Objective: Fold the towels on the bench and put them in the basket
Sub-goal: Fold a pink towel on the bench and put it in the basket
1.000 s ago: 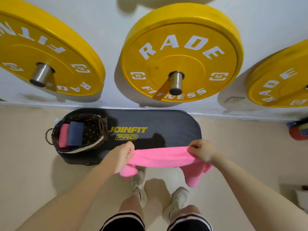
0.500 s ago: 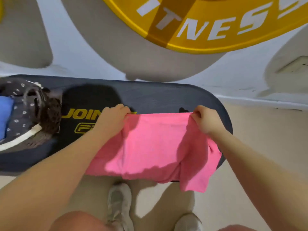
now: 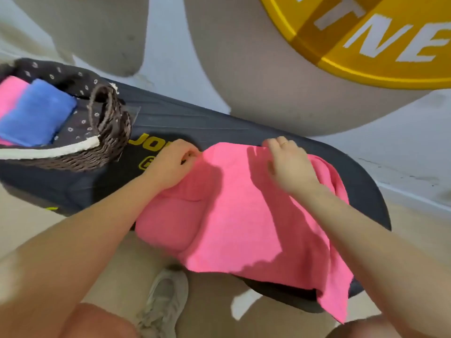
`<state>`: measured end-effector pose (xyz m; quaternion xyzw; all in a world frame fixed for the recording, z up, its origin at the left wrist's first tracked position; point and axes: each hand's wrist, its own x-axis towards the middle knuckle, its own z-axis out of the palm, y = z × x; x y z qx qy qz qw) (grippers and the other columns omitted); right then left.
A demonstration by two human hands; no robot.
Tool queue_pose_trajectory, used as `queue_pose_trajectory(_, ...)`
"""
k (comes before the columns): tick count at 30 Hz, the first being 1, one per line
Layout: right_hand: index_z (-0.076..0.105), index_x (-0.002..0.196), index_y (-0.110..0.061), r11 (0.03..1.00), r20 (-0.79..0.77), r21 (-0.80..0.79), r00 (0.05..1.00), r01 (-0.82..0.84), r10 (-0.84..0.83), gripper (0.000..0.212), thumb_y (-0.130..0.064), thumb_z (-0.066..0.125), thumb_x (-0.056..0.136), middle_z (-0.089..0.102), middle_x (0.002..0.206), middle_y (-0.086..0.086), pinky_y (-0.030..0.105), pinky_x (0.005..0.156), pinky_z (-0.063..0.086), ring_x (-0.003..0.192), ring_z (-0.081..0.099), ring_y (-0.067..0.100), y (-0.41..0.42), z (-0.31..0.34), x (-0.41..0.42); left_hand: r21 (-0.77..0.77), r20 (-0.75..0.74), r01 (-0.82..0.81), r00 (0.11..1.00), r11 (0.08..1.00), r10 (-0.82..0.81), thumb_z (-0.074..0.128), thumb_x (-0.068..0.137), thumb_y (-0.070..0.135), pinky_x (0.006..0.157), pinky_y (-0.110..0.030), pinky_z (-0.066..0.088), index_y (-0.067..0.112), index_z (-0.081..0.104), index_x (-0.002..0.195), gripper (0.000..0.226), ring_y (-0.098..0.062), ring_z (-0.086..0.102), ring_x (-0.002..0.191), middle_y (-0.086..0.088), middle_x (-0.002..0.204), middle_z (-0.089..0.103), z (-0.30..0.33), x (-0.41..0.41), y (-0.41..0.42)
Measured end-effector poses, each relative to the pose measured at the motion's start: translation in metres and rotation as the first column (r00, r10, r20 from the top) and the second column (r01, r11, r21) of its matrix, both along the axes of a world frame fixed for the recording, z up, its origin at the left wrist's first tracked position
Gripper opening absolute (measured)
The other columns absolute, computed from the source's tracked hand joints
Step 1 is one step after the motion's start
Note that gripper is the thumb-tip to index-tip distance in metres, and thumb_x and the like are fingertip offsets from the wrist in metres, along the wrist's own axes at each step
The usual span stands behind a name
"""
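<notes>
The pink towel (image 3: 234, 211) lay spread across the bench (image 3: 195, 123), its near edge hanging off toward six o'clock — laid flat, presumably, for folding. The left hand (image 3: 170, 162) pinched its far corner at ten o'clock; the right hand (image 3: 290, 164) seemed to rest open on the cloth, smoothing it. The basket (image 3: 107, 132) sat at nine o'clock, already holding folded towels.
</notes>
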<state>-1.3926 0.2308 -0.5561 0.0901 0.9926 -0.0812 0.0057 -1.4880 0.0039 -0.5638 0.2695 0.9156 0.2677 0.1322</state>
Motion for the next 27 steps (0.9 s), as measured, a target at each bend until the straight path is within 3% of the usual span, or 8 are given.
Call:
queue_pose_trajectory(5,0.058,0.100,-0.002,0.866,0.119,-0.143,0.860,-0.479,0.496,0.023,-0.017,0.054,0.084,0.055,0.108,0.021,0.042,0.075,0.040,0.096,0.055,0.039,-0.094,-0.017,-0.014,-0.226,0.166,-0.110,0.975,0.968,0.150,0.059,0.088,0.017,0.084,-0.024,0.039,0.007,0.060,0.111,0.025,-0.020,0.055,0.099,-0.009,0.112,0.056,0.004,0.025,-0.073)
queue_pose_trajectory(10,0.050,0.115,-0.007,0.862,0.222,-0.015,0.839,-0.506,0.496,0.029,-0.025,0.045,0.092,0.047,0.122,0.014,0.039,0.079,0.043,0.111,0.048,0.032,-0.122,-0.041,-0.020,-0.291,0.132,-0.263,0.941,0.920,0.311,0.064,0.085,0.028,0.099,-0.038,0.039,0.011,0.061,0.109,0.030,-0.026,0.045,0.116,-0.009,0.125,0.041,-0.024,0.049,-0.099)
queue_pose_trajectory(14,0.047,0.120,-0.009,0.809,0.205,0.177,0.825,-0.561,0.527,0.027,-0.018,0.035,0.097,0.050,0.123,0.011,0.037,0.078,0.045,0.108,0.054,0.031,-0.131,-0.044,-0.023,-0.366,0.045,-0.387,0.901,0.847,0.431,0.066,0.080,0.040,0.095,-0.041,0.037,0.009,0.053,0.115,0.049,-0.031,0.039,0.116,-0.011,0.124,0.038,-0.035,0.068,-0.095)
queue_pose_trajectory(16,0.047,0.119,-0.009,0.831,0.224,0.177,0.844,-0.528,0.488,0.027,-0.018,0.035,0.097,0.053,0.120,0.012,0.037,0.076,0.046,0.105,0.058,0.031,-0.133,-0.037,-0.031,-0.395,0.005,-0.403,0.897,0.825,0.441,0.065,0.080,0.044,0.095,-0.039,0.036,0.008,0.050,0.117,0.054,-0.031,0.039,0.116,-0.011,0.124,0.038,-0.039,0.076,-0.094)
queue_pose_trajectory(19,0.051,0.113,-0.006,0.969,0.102,-0.046,0.964,-0.243,0.247,0.025,-0.014,0.037,0.093,0.058,0.117,0.017,0.040,0.076,0.045,0.105,0.058,0.036,-0.138,-0.019,-0.053,-0.358,0.040,-0.431,0.879,0.828,0.475,0.062,0.081,0.046,0.095,-0.037,0.035,0.011,0.051,0.115,0.050,-0.029,0.038,0.115,-0.008,0.125,0.037,-0.041,0.079,-0.096)
queue_pose_trajectory(23,0.062,0.101,-0.008,0.888,-0.101,-0.458,0.991,0.028,-0.083,0.030,-0.002,0.039,0.084,0.067,0.106,0.017,0.033,0.080,0.043,0.101,0.059,0.034,-0.148,-0.008,-0.092,-0.219,0.213,-0.523,0.798,0.823,0.564,0.060,0.085,0.034,0.096,-0.037,0.036,0.016,0.068,0.093,0.022,-0.030,0.039,0.114,-0.007,0.118,0.042,-0.038,0.068,-0.099)
queue_pose_trajectory(25,0.064,0.099,-0.008,0.849,-0.106,-0.526,0.986,0.053,-0.128,0.032,-0.001,0.038,0.082,0.068,0.104,0.014,0.027,0.078,0.042,0.100,0.061,0.030,-0.154,-0.005,-0.108,-0.081,0.271,-0.546,0.793,0.834,0.545,0.059,0.085,0.027,0.086,-0.031,0.039,0.017,0.062,0.070,0.018,-0.031,0.048,0.104,-0.004,0.095,0.050,-0.038,0.062,-0.102)
queue_pose_trajectory(27,0.065,0.100,-0.007,0.846,-0.109,-0.529,0.983,0.065,-0.144,0.032,-0.001,0.038,0.083,0.068,0.105,0.013,0.023,0.075,0.039,0.100,0.060,0.028,-0.158,-0.004,-0.122,0.032,0.289,-0.563,0.796,0.826,0.531,0.058,0.087,0.023,0.061,-0.020,0.036,0.023,0.043,0.060,0.030,-0.023,0.051,0.077,0.005,0.069,0.043,-0.035,0.055,-0.109)
